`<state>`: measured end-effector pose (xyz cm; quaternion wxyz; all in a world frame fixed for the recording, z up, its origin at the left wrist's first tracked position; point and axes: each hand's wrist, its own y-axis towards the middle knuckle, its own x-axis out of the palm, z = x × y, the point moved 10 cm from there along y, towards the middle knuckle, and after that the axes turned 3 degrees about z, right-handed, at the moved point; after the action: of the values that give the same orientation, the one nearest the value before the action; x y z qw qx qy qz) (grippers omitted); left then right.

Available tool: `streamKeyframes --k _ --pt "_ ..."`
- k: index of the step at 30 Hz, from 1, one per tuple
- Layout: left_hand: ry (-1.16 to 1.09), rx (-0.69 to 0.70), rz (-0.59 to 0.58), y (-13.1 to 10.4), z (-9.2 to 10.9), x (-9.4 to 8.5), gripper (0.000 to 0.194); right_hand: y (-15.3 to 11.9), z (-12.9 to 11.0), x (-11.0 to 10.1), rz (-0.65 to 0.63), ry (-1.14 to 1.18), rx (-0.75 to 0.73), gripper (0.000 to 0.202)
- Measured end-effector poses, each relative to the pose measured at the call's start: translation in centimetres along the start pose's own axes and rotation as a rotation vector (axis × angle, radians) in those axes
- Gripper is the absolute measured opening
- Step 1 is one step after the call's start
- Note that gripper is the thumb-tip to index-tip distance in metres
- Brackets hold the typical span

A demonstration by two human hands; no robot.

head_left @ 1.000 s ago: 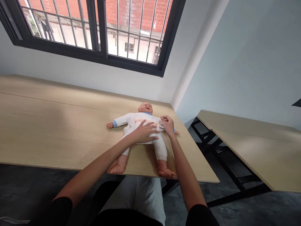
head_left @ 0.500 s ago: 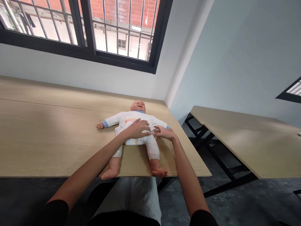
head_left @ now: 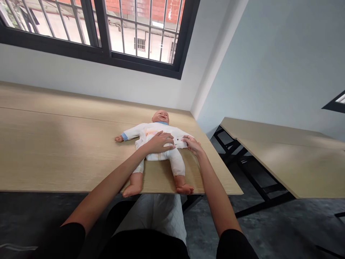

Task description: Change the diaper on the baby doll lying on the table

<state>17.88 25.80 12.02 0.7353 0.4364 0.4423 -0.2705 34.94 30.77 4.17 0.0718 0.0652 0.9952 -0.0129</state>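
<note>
A baby doll (head_left: 161, 117) lies face up on the wooden table, its feet at the front edge. It wears a white outfit (head_left: 176, 163) with blue collar and cuffs, and a coloured print on the chest. My left hand (head_left: 161, 142) rests flat on the doll's belly, fingers stretched out toward the right. Beside the doll's waist, on the right, my right hand (head_left: 192, 144) has its fingertips closed on a white flap (head_left: 181, 144) that sticks out sideways. Whether the flap belongs to the outfit or to a separate piece around the hips, I cannot tell.
The table (head_left: 67, 154) runs along the wall under a barred window (head_left: 142, 36). A second table (head_left: 283, 154) stands to the right across a gap, on black metal legs. My legs (head_left: 156, 216) are at the near edge, below the doll.
My right hand has moved outward to the right, and the white flap now shows stretched between the doll's waist and its fingertips. My left hand stays on the belly. The view has shifted slightly.
</note>
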Motion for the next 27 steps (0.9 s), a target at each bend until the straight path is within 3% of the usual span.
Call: streamKeyframes --k 4,7,11,14,18,23,27 --pt "-0.009 0.003 -0.01 0.0 0.1 0.0 0.039 0.1 0.3 -1.7 0.176 0.197 0.026 0.027" --pt "0.0 0.009 -0.014 0.0 0.2 0.0 0.038 -0.2 -0.3 -1.9 0.205 0.248 0.014 0.024" --pt "0.018 0.008 -0.009 0.0 0.1 0.1 0.039 -0.8 -1.6 -0.8 0.061 0.349 -0.008 0.018" --pt "0.02 0.014 -0.012 0.0 0.1 0.2 0.039 -1.3 -2.9 -0.1 -0.06 0.443 -0.048 0.028" --pt "0.02 0.019 -0.011 0.0 0.2 0.1 0.04 -1.8 -3.3 0.4 -0.123 0.326 -0.073 0.048" --pt "0.023 0.017 -0.012 0.0 0.3 0.1 0.038 -1.5 -2.1 1.9 -0.119 0.01 -0.083 0.052" --pt "0.015 0.02 -0.02 -0.1 0.4 0.3 0.037 -1.1 -2.0 2.5 -0.084 0.033 -0.129 0.053"
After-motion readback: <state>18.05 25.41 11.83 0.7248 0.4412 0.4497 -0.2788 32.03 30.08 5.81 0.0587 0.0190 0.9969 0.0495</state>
